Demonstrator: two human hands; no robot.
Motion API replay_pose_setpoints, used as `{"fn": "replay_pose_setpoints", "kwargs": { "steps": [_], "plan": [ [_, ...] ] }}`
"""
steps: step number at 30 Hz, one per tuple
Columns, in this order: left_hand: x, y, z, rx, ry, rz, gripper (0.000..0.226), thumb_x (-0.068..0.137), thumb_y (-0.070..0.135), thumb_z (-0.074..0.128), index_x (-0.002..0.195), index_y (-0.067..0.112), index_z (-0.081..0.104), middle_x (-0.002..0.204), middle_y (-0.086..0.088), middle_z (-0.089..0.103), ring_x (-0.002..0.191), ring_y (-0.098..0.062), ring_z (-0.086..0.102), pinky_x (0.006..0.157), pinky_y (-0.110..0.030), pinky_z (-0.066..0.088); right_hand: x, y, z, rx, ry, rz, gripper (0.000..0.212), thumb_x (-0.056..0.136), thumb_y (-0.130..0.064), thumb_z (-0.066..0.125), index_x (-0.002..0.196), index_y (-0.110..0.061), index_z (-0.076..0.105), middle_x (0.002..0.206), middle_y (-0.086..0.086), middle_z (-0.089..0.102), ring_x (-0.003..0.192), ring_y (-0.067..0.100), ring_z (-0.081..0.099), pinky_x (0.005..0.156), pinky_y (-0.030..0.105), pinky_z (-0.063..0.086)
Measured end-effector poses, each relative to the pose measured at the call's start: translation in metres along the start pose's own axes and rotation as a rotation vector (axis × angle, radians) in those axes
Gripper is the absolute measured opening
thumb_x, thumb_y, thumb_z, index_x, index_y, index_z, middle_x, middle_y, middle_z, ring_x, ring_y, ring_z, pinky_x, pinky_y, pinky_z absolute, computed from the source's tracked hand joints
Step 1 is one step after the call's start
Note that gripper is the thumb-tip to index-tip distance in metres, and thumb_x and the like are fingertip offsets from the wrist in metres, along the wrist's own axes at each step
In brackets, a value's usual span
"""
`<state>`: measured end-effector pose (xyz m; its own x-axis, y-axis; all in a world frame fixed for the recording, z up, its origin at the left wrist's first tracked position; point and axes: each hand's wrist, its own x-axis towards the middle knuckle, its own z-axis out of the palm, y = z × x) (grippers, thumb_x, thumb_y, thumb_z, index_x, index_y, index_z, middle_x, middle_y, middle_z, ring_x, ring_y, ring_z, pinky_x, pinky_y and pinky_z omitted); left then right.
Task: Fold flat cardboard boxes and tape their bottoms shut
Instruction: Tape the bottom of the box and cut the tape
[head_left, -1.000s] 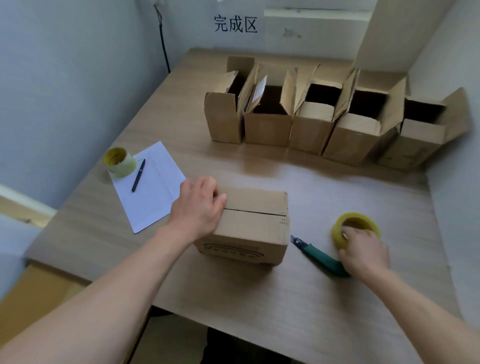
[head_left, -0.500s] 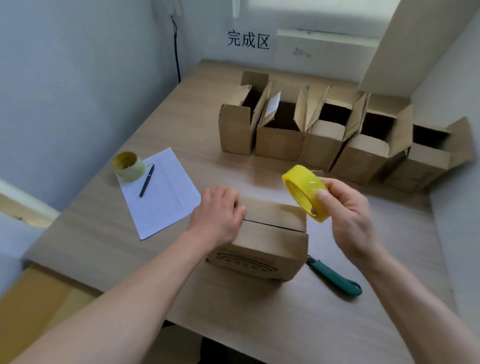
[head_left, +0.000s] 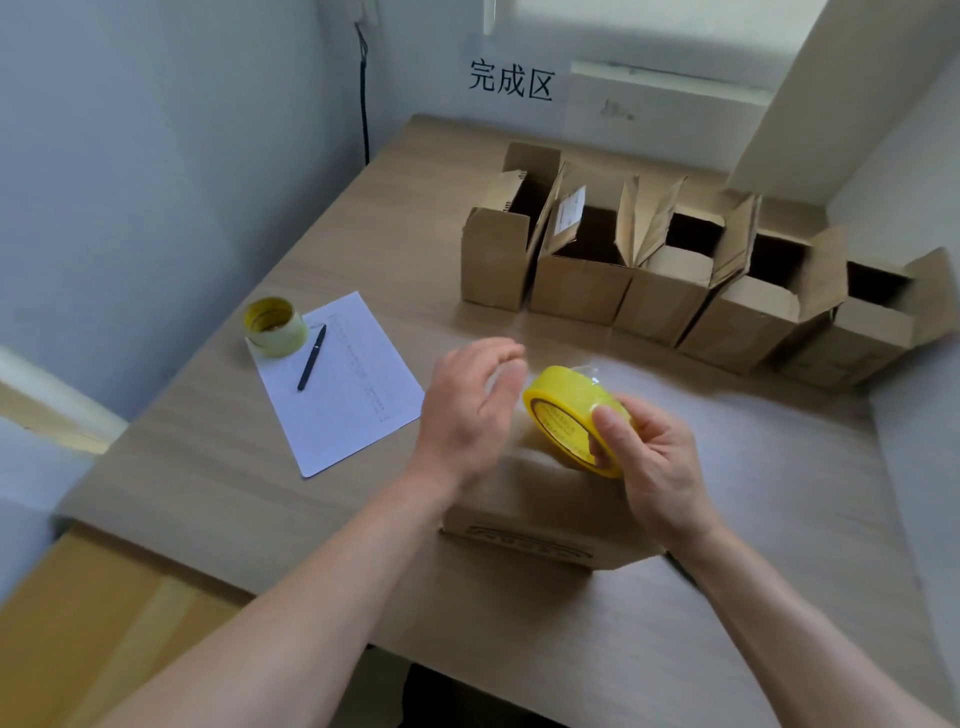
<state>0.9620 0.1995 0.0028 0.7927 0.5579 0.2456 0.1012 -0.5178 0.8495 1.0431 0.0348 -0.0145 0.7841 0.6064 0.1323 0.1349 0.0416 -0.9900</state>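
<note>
A folded cardboard box (head_left: 524, 525) lies bottom-up near the table's front edge, mostly hidden under my hands. My right hand (head_left: 654, 467) grips a yellow tape roll (head_left: 566, 410) above the box, thumb across its side. My left hand (head_left: 467, 410) hovers just left of the roll, lifted off the box, fingers loosely curved and blurred, holding nothing. Whether its fingertips touch the tape's loose end cannot be told.
Several open-topped cardboard boxes (head_left: 670, 280) stand in a row at the back of the wooden table (head_left: 291, 493). A second tape roll (head_left: 274, 319) and a pen (head_left: 311, 357) sit on a paper sheet (head_left: 348, 384) at the left. Walls close in on both sides.
My right hand picked the yellow roll up from the table and brought it over the box. My left hand left the box top and rose toward the roll.
</note>
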Motion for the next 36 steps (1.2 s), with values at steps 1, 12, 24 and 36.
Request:
{"fn": "replay_pose_setpoints", "kwargs": {
  "steps": [1,12,24,36],
  "plan": [
    [0.009,0.011,-0.002,-0.016,-0.120,-0.006,0.042,0.090,0.041,0.048,0.112,0.013,0.071,0.120,-0.001,0.064,0.117,-0.016,0.053,0.103,-0.030,0.039,0.000,0.001,0.001,-0.011,-0.001,-0.017,0.016,0.090,-0.034,0.061,0.084,-0.026,0.073,0.064,-0.012,0.057,0.059,0.005,0.049,0.056,0.016,0.041],
    [0.016,0.035,0.006,0.024,-0.084,0.287,0.008,0.081,0.013,0.077,0.076,0.007,0.075,0.080,-0.002,0.061,0.077,-0.020,0.059,0.069,-0.029,0.045,-0.006,0.018,0.000,-0.257,0.068,-0.194,0.048,0.068,-0.045,0.075,0.113,-0.043,0.059,0.103,-0.023,0.065,0.091,-0.001,0.061,0.077,0.012,0.044],
    [-0.034,-0.016,0.002,-0.243,0.323,-0.344,0.032,0.093,0.028,0.064,0.065,0.012,0.061,0.058,0.003,0.064,0.057,-0.010,0.057,0.060,-0.022,0.046,-0.004,0.032,0.002,-0.235,0.292,-0.253,0.030,0.085,-0.046,0.064,0.107,-0.047,0.044,0.081,-0.013,0.059,0.069,0.013,0.057,0.064,0.026,0.047],
    [-0.058,-0.069,0.003,-0.336,0.375,-0.606,0.037,0.081,0.040,0.063,0.063,0.008,0.058,0.059,-0.006,0.059,0.061,-0.018,0.053,0.063,-0.050,0.051,-0.010,0.041,0.005,-0.511,-0.053,-0.350,0.014,0.083,-0.038,0.059,0.092,-0.034,0.049,0.077,-0.016,0.055,0.063,0.006,0.050,0.056,0.013,0.034]
  ]
}}
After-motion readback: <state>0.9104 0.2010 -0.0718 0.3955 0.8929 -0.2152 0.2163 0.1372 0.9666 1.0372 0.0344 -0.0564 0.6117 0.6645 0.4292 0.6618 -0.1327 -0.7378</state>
